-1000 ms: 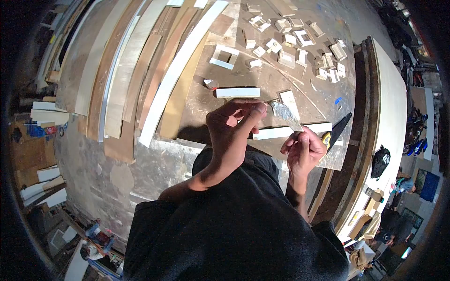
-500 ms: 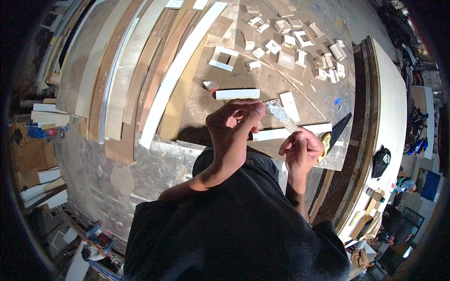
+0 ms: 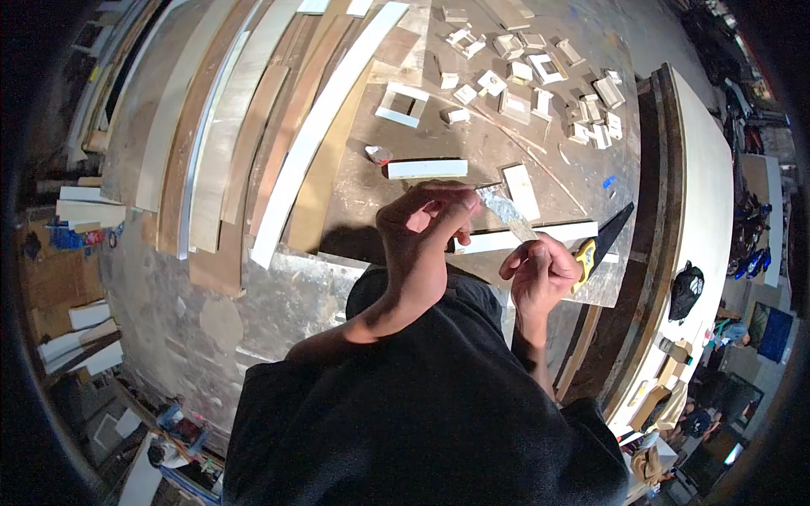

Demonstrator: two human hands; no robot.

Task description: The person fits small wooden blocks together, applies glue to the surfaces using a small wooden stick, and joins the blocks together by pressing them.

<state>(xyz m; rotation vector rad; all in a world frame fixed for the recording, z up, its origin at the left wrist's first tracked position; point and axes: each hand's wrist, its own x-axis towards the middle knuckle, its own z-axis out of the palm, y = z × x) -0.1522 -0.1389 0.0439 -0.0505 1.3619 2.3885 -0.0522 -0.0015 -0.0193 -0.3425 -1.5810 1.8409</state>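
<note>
My right hand [image 3: 544, 271] is closed on the near end of a flat wooden stick [image 3: 509, 212]. The stick's far half is smeared whitish grey and slants up toward my left hand [image 3: 422, 232]. There the thumb and fingers are pinched together right at the stick's tip; what lies between them is hidden. Just beyond my hands lies a white-faced wood strip [image 3: 428, 169], with a second white piece [image 3: 521, 191] to its right. A longer white strip [image 3: 553, 237] passes behind the stick. Beside my right hand rests a handsaw with a yellow handle [image 3: 584, 260].
Long boards [image 3: 329, 135] lie side by side on the left of the worktable. Small wooden frames and blocks [image 3: 515, 97] are scattered at the back right, near a square frame [image 3: 402, 105]. A pale bench [image 3: 704, 169] with a black bag [image 3: 687, 291] stands right.
Both hands have shifted only slightly, and the stick has turned a little between them. The wood pieces on the table lie as before.
</note>
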